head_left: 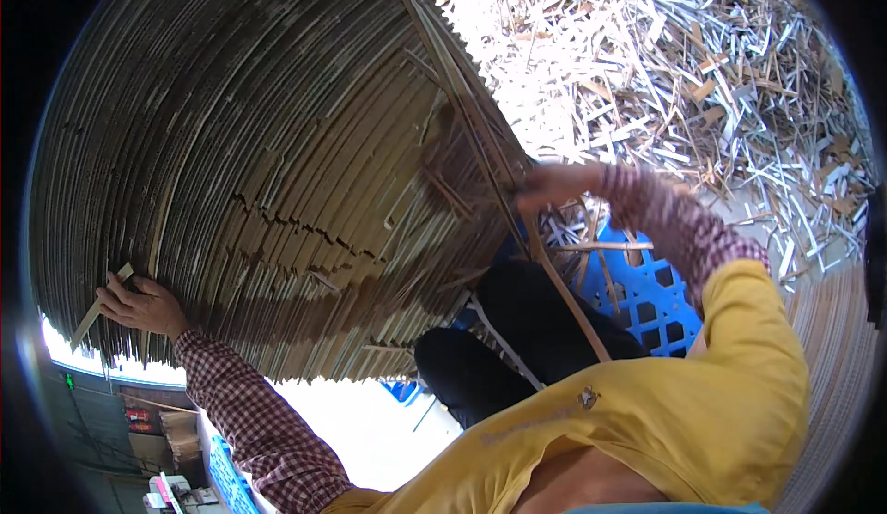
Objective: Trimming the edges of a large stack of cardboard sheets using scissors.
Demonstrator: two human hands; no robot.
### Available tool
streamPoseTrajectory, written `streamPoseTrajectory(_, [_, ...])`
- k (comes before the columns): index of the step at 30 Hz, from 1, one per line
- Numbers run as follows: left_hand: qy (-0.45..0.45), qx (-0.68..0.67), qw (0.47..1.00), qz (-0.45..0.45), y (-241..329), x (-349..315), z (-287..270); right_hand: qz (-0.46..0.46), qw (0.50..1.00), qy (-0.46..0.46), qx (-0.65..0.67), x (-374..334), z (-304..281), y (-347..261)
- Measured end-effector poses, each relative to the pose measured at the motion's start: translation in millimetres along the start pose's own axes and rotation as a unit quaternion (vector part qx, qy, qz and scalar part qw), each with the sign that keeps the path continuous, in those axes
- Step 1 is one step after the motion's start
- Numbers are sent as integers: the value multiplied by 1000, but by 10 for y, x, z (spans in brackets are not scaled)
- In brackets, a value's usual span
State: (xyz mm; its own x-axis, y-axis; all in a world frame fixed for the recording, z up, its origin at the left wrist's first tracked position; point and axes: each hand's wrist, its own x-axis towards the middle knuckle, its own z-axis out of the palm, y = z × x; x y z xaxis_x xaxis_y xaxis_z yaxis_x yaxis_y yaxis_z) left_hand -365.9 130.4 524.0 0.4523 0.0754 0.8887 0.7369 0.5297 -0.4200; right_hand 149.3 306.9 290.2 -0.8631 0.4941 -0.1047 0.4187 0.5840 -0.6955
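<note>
A tall stack of cardboard sheets (305, 190), its many edges turned toward me, fills the left and middle of the head view. At its left end my left hand (143, 306) is closed around a short, pale cardboard strip (88, 323), with the fingers against the sheet edges. Right of the stack, my right hand (557, 186) looks closed on long, narrow brown cardboard strips (564, 287), which slant from the stack's top down toward my lap. Motion blurs that hand, so its fingertips are unclear. Torn, loose pieces lie over the middle of the stack.
A big heap of cut cardboard scraps (684, 70) covers the floor at the upper right. Beside my legs stands a blue plastic crate (647, 297) with strips on it. Another blue crate (226, 477) is at the lower left. More stacked sheets (836, 375) rise at the right edge.
</note>
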Motion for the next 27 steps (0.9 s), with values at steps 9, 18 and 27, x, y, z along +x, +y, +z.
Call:
streamPoseTrajectory(9, [-3, -5, 1000, 2, 16, -33, 43, 17, 961, 260, 91, 1290, -1383, -193])
streamPoseTrajectory(18, [-14, 6, 1000, -19, -11, -105, 66, 42, 917, 366, 152, 1237, -432, 160])
streamPoseTrajectory(27, [-6, 7, 1000, 11, -35, -37, -51, 73, 984, 152, 54, 468, -624, -328])
